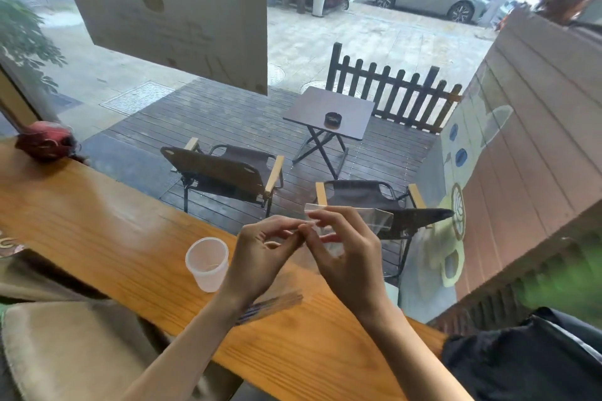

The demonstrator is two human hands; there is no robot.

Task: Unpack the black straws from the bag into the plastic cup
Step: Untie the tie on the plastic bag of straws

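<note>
We pinch the thin clear plastic bag with left hand and right hand | light, limp, slippery; grip its mouth | empty translucent plastic cup at nine o'clock.

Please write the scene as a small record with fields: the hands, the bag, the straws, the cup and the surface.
left hand: raised over the counter, fingertips pinching the clear bag's edge
right hand: grip on the same bag, at its open end
bag: transparent plastic, held in the air by both hands
straws: dark bundle, blurred, lower end near the counter
cup: clear plastic, upright, empty, left of the hands
counter: wooden, by the window
</note>
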